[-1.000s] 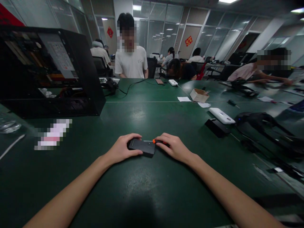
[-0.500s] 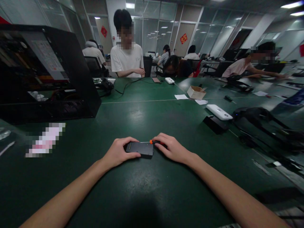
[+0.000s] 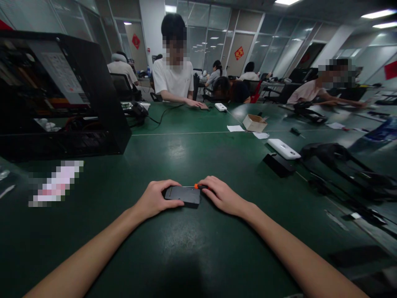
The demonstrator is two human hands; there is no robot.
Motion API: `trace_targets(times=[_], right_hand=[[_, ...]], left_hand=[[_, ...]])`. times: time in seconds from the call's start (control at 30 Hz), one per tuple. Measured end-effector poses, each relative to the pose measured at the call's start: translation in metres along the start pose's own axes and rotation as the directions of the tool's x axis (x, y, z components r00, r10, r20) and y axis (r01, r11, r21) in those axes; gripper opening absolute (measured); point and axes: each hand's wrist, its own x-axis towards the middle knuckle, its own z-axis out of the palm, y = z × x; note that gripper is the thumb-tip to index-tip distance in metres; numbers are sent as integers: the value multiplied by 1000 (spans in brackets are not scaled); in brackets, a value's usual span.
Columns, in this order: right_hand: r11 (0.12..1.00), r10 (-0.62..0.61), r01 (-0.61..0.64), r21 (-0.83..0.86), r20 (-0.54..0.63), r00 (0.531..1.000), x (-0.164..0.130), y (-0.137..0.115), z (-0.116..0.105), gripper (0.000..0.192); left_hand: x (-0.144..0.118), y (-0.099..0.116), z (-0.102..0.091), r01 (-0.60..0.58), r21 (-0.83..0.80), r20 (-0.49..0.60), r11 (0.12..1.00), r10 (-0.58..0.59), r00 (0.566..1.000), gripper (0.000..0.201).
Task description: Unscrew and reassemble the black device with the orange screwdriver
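Observation:
On the green table, a flat black rectangular box (image 3: 186, 196) lies in front of me. Its left end is gripped by my left hand (image 3: 156, 198), thumb along the near side and fingers along the far side. My right hand (image 3: 221, 193) is closed around a screwdriver (image 3: 201, 187) with an orange and black handle, just right of the box. The screwdriver's thin metal shaft points left along the box's far edge. Where its tip ends is hidden near my left fingers. My right fingers rest close to the tabletop.
An open black computer case (image 3: 114, 103) stands at the left. A white device (image 3: 283, 149) sits on a black box at the right, beside black straps (image 3: 335, 161). Farther back are a small carton (image 3: 254, 123) and papers (image 3: 235, 128). A person (image 3: 175, 78) stands across the table.
The person across the table has shifted right and now reaches a hand to the flat pinkish thing there. My hands, the box and the screwdriver stay nearly as they were.

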Motion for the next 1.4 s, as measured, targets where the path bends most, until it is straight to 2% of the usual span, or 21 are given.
trace_targets(times=[0.23, 0.4, 0.53, 0.67, 0.83, 1.03, 1.23, 1.3, 1.4], right_hand=[[996, -8, 6, -84, -24, 1000, -5, -1, -11, 19], [977, 84, -95, -192, -63, 994, -9, 7, -19, 13], [959, 192, -206, -197, -87, 978, -11, 17, -19, 13], [960, 206, -214, -181, -61, 977, -12, 17, -17, 13], [952, 216, -210, -221, 3, 976, -10, 4, -14, 13], [972, 149, -153, -181, -32, 988, -8, -2, -9, 18], [998, -40, 34, -52, -137, 990, -7, -19, 0, 34], [997, -75, 69, -47, -140, 987, -5, -26, 6, 40], [991, -115, 103, -84, -146, 983, -2, -32, 15, 39]], left_hand=[[-1, -3, 3, -85, 26, -18, 996, 85, 996, 42], [-2, -2, 3, -125, 24, -25, 992, 126, 992, 44], [-1, -2, 1, -121, 5, 4, 993, 121, 993, 41], [-1, 0, 0, -107, -22, 18, 994, 108, 994, 37], [-3, -1, 1, -98, -42, 6, 994, 98, 995, 34], [-5, -3, 4, -119, -55, -18, 991, 118, 993, 36], [-7, -4, 6, -127, -40, -29, 991, 126, 992, 38], [-8, -3, 6, -125, -41, -30, 991, 124, 992, 39], [-10, -1, 6, -120, -42, -41, 992, 118, 992, 41]])
